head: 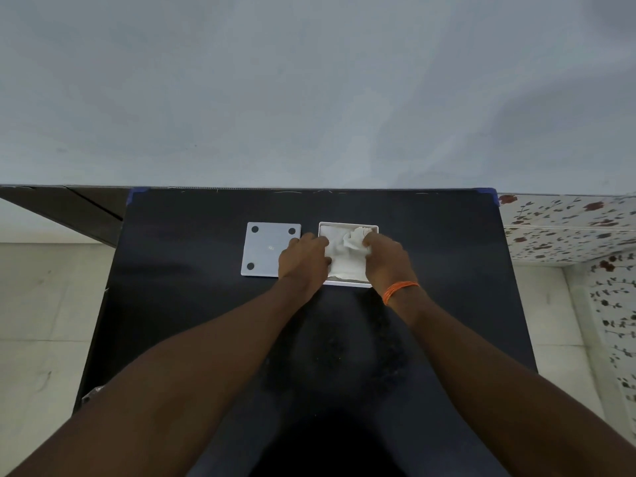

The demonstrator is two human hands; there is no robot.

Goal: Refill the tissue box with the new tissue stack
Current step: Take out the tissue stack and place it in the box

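- Two bare forearms reach forward from the bottom corners and converge toward the centre.
- The left hand [303, 258] lies knuckles up, its fingers curled down and inward.
- The right hand [385, 259] mirrors it (an orange thread band [401, 291] circles the wrist), fingers bent and pinched inward.
- The two hands sit near each other, not touching.

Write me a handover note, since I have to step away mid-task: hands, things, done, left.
Left hand: pressing the tissue stack at the left side of the box.
Right hand: gripping the bunched top tissues.
Tissue box: open on the black table, stack inside.
Base panel: off, lying beside the box on its left.
Done: stack is in.
Left: settle the tissues, refit the panel.
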